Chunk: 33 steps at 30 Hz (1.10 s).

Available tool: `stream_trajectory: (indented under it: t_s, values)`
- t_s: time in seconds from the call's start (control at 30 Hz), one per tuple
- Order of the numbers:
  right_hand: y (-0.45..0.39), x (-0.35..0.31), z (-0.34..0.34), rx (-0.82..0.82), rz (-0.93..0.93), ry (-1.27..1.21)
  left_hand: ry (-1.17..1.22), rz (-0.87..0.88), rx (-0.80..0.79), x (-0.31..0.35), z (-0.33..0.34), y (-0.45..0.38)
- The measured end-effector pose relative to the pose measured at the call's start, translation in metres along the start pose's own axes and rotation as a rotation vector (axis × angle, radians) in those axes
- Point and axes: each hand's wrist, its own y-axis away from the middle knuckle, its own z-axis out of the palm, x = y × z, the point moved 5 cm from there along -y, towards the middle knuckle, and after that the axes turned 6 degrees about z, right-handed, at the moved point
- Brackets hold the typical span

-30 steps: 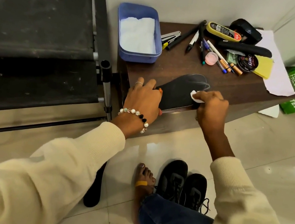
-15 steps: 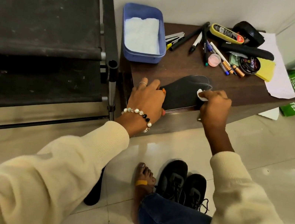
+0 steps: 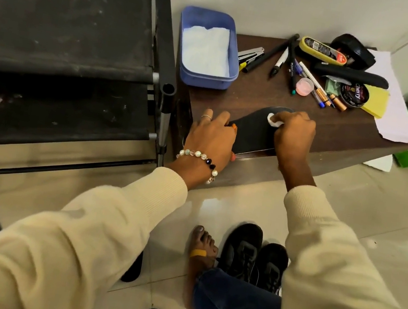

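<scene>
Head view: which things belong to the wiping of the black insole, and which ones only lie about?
In use: flat black insole, pressed down by the left hand; small white wad, pinched by the right hand.
Lying about: blue plastic tub, scattered pens, round black polish tin, yellow sponge, black laced shoes.

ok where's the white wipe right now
Head view, centre right: the white wipe is pinched in the right hand, pressed on the toe end of the black insole near the front edge of the brown table.
</scene>
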Motion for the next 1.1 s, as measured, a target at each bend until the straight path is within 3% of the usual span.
stream_trajectory:
  t_s: [0.23,0.6,0.87,1.1]
  values:
    - [0.043,0.009,0.013,0.076,-0.15,-0.063,0.012,0.001,0.006,0.0,-0.001,0.0]
    - [-0.019,-0.017,0.007,0.073,-0.011,-0.051,0.045,0.007,-0.017,-0.002,-0.004,-0.001]
    - [0.014,-0.01,0.02,0.057,-0.062,-0.068,0.048,0.006,-0.019,-0.001,-0.003,-0.001]
    - [-0.019,-0.016,0.011,0.048,-0.038,0.016,0.027,0.033,-0.026,-0.004,-0.004,-0.002]
